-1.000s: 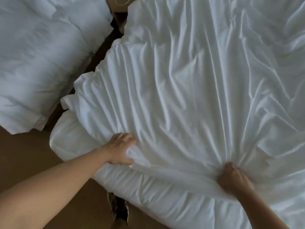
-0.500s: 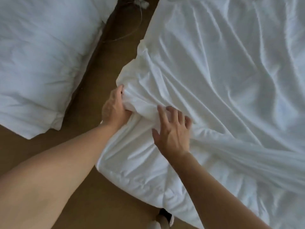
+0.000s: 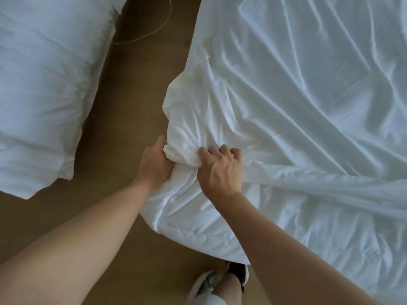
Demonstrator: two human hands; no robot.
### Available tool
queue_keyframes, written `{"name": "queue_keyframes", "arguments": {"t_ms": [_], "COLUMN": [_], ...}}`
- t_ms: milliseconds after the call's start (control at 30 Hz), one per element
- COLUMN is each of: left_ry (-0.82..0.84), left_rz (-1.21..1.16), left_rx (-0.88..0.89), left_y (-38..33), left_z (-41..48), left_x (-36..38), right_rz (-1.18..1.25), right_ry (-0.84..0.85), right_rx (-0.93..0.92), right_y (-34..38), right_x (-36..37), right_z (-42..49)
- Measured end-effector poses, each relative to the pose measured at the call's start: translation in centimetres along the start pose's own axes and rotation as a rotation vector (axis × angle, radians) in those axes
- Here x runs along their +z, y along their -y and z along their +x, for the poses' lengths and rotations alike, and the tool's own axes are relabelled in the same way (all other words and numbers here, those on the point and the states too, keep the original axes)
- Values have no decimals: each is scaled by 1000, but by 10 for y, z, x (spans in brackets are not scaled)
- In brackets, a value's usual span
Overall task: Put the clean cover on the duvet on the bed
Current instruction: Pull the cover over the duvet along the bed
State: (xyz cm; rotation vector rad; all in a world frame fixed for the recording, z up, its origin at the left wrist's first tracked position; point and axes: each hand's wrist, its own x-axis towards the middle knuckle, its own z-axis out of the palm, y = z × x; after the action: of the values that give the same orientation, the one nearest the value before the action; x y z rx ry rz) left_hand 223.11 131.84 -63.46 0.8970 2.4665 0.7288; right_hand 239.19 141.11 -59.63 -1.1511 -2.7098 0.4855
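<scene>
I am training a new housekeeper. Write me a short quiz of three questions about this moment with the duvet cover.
1. True or false: the left hand and the right hand both grip the bunched corner of the white cover.
2. What lies on the brown floor near the top of the view? A) a thin cord B) a book C) a cup
3. Fill the gap: the other white bedding lies on the person's ____ side.
Key: 1 true; 2 A; 3 left.
</scene>
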Motion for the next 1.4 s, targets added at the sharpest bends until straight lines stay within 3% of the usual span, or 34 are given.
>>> {"name": "queue_keyframes", "arguments": {"t_ms": [133, 267, 333, 400, 433, 500, 600, 833, 1000, 1200, 1400], "left_ry": [72, 9, -3, 2, 11, 21, 38, 10, -38, 101, 140], "left_rz": [89, 301, 356, 313, 296, 315, 358, 405, 244, 80, 81], "left_rx": [15, 107, 156, 205, 216, 227, 238, 416, 509, 457, 394], "left_y": [9, 15, 12, 10, 8, 8, 13, 29, 66, 121, 153], "left_z": [-17, -39, -46, -51, -51, -45, -35, 8, 37, 4, -40], "left_x": [-11, -26, -37, -46, -49, -49, -46, -44, -51, -43, -56], "right_rz": [-48, -46, 16, 100, 113, 199, 542, 862, 967, 1069, 1396], "right_ry": [67, -32, -180, -405, -439, -268, -8, -170, -283, -79, -37], "right_rx": [111, 185, 273, 264, 251, 351, 694, 908, 829, 758, 772], "right_y": [12, 33, 51, 75, 87, 105, 118, 125, 138, 139, 140], "right_x": [4, 8, 6, 8, 11, 19, 33, 50, 67, 76, 80], "right_z": [-21, -38, -53, -74, -85, -99, -100, -49, -29, -25, -35]}}
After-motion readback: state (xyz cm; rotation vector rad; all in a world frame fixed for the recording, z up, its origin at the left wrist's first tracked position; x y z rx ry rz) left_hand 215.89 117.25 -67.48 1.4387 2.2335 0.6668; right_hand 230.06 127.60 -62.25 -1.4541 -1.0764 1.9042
